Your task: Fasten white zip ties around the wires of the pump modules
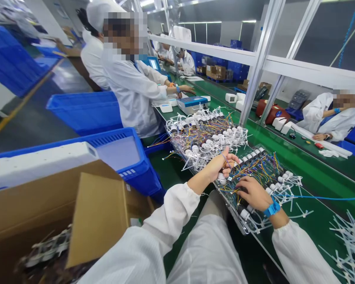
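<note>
My left hand [223,165] is over the gap between two groups of wired parts, its fingers curled; whatever they hold is too small to make out. To its right, my right hand [252,192], with a blue wrist strap [271,208], rests palm down, fingers spread, on the nearer group of parts [256,165]. Those are white and black cylinders with orange, yellow and blue wires, lying in rows on a tray. The farther group [207,134] has similar cylinders, with many white cable ties sticking out around them.
Loose white cable ties [347,244] lie on the green table [301,228] at right. An open cardboard box [100,209] and blue bins [136,157] stand at left. A person [133,86] works beyond the parts; another [328,114] sits across. A blue cord [328,197] runs right.
</note>
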The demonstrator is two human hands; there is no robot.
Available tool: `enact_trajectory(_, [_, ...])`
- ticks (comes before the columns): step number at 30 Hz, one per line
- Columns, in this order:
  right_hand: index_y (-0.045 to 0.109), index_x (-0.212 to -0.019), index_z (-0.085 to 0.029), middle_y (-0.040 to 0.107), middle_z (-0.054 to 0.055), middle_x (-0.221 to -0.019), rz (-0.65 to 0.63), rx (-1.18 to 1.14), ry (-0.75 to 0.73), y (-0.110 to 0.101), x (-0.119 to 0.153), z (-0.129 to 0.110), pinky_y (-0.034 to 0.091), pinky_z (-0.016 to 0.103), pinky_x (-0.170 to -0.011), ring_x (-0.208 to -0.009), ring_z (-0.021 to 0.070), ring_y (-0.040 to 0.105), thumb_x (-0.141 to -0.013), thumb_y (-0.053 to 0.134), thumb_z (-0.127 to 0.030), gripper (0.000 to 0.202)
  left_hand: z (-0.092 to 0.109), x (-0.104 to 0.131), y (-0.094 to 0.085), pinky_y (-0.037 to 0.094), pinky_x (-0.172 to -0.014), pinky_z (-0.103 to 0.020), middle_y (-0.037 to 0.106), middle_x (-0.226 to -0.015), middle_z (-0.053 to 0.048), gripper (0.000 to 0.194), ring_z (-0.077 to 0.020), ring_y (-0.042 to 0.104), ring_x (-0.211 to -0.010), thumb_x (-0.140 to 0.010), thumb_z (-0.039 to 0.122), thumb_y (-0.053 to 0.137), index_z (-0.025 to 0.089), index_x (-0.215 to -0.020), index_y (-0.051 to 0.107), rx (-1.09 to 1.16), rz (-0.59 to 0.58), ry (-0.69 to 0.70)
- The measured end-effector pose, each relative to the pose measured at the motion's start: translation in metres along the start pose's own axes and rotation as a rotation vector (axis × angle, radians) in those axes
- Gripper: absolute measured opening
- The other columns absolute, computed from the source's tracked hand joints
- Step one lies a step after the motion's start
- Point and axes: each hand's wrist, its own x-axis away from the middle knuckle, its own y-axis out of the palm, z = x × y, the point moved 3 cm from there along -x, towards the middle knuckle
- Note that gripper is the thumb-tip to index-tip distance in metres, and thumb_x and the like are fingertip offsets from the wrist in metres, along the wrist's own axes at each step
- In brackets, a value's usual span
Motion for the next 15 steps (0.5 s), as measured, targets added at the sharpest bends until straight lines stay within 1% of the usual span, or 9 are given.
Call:
enact_trajectory(3, [0.084,-0.129,-0.023,0.071,0.014,-0.146,-0.015,0.018,0.000,0.001,0.008,0.002,0.049,0.052,-0.124,-0.136,0.0336,0.066,-0.100,0.072,-0.017,0.033,0.010,0.000,0.000,0.024,-0.034,-0.018,0.034,-0.061,0.008,0.069,-0.0064,0.020,-0.039,-0.105,0.082,0.048,0.018,-0.088,0.068,0.022,-0.015,0.010])
enact_trajectory(8, [0.081,-0.139,-0.020,0.064,0.018,-0.159,-0.035,0.033,-0.030,0.003,0.020,0.001,0.044,0.056,-0.130,-0.149,0.0360,0.059,-0.105,0.065,-0.021,0.038,0.042,-0.002,0.009,0.022,-0.034,-0.017,0.032,-0.062,0.009,0.071,-0.0057,0.021,-0.039,-0.105,0.084,0.048,0.018,-0.088,0.067,-0.004,-0.053,0.061])
enact_trajectory(12, [0.077,-0.144,-0.019,0.066,0.019,-0.159,0.005,-0.017,-0.035,0.000,0.024,0.002,0.046,0.056,-0.129,-0.148,0.0355,0.061,-0.108,0.062,-0.026,0.039,0.068,-0.005,0.027,0.023,-0.033,-0.016,0.030,-0.060,0.010,0.073,-0.0051,0.021,-0.036,-0.105,0.085,0.045,0.017,-0.085,0.065,-0.044,-0.072,0.068])
enact_trajectory(15, [0.075,-0.146,-0.018,0.069,0.020,-0.155,0.093,-0.087,-0.032,-0.007,0.023,0.003,0.048,0.057,-0.127,-0.144,0.0363,0.065,-0.109,0.063,-0.031,0.042,0.087,-0.002,0.048,0.024,-0.034,-0.014,0.033,-0.060,0.010,0.072,-0.0043,0.024,-0.036,-0.107,0.083,0.045,0.016,-0.087,0.065,-0.081,-0.099,0.079])
